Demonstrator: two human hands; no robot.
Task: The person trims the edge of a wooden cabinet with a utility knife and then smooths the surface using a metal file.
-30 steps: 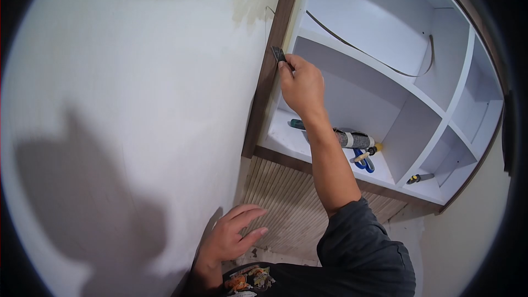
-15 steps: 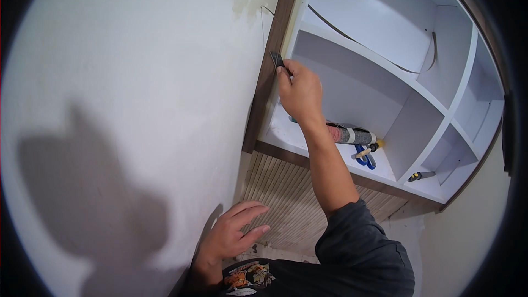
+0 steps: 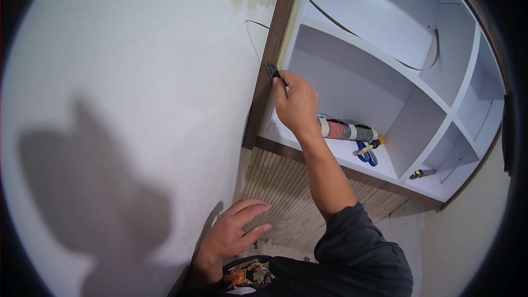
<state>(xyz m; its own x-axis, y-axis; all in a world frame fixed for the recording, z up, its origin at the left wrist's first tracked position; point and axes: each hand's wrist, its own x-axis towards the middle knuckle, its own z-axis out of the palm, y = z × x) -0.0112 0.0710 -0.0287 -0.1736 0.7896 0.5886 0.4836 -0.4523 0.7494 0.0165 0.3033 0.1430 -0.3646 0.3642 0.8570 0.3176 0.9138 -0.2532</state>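
My right hand (image 3: 297,102) grips a small utility knife (image 3: 273,70) with a dark blade, most of its handle hidden in my fingers. The blade touches the brown edge strip (image 3: 268,49) of the white cabinet (image 3: 352,36), beside the wall. A thin brown shaving (image 3: 263,24) curls away from that edge above the blade and sticks out in front of the wall. Low in the view, my left hand (image 3: 235,230) hangs with fingers apart and holds nothing. It is close to the wall and in front of the ribbed panel (image 3: 286,192).
Inside the cabinet lie a grey and red roll (image 3: 349,131), blue-handled scissors (image 3: 367,155), a yellow-tipped tool (image 3: 377,142) and another black-and-yellow tool (image 3: 422,174). A long thin brown strip (image 3: 333,19) dangles across the upper shelf. The pale wall (image 3: 137,77) stands at left.
My right hand and the knife have moved down along the brown edge. The curled shaving has grown longer and sticks out further left. My left hand has stayed put.
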